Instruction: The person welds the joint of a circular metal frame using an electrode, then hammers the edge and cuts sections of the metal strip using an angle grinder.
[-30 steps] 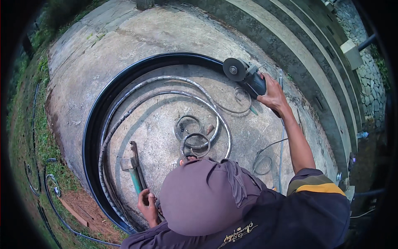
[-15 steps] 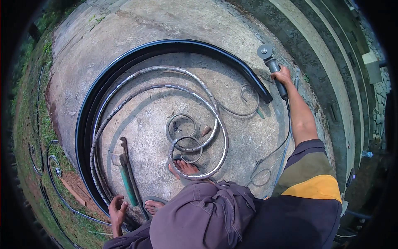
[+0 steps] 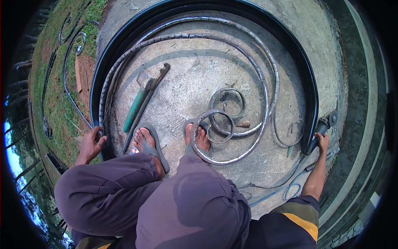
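My right hand (image 3: 321, 143) grips a dark angle grinder (image 3: 323, 126) with an exposed disc, at the right end of a large black curved band (image 3: 308, 79). My left hand (image 3: 93, 143) is beside the band's left end, fingers loosely bent with thumb apart; whether it touches the band I cannot tell. Inside the band lie silvery bent rod rings (image 3: 269, 66), smaller flat rings (image 3: 240, 103), a small brown piece (image 3: 243, 124) and a green-handled tool (image 3: 134, 108) against a long dark metal bar (image 3: 132, 133). My feet in grey sandals stand inside the band.
Concrete slab (image 3: 186, 76) underneath, with grass (image 3: 60, 95), dark hoses (image 3: 66, 74) and a reddish board (image 3: 78, 72) at the left. A cord (image 3: 286, 174) and blue hose (image 3: 292, 186) lie at lower right. Concrete steps (image 3: 360, 103) run along the right.
The view has turned, putting the grass higher at left. The grinder in my right hand is now lower, by the band's end. My left hand is now beside the band's other end.
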Tool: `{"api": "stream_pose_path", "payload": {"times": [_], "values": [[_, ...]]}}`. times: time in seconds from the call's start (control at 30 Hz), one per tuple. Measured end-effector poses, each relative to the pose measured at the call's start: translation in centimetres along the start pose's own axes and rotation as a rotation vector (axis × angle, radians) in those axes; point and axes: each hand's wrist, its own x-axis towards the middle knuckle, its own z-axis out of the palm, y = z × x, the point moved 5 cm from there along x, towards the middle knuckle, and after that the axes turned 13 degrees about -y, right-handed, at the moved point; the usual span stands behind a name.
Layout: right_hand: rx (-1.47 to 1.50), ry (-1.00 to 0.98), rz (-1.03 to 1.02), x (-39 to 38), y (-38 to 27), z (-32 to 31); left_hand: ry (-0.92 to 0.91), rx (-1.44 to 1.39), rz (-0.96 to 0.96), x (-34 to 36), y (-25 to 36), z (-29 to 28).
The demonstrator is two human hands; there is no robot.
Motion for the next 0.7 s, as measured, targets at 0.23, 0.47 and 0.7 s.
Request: {"api": "stream_pose_path", "payload": {"times": [0.23,0.47,0.7], "values": [[-0.231,0.039,-0.082,0.0,1.7,0.2,-0.022,0.095,0.07,1.0,3.8,2.9],[-0.515,0.277,-0.078,-4.1,-3.1,-1.4,0.097,0.125,0.249,2.9,4.4,4.3],[-0.66,0.227,-0.491,-11.5,-22.7,1.7,0.27,-0.107,0.404,5.6,7.3,6.3]]}}
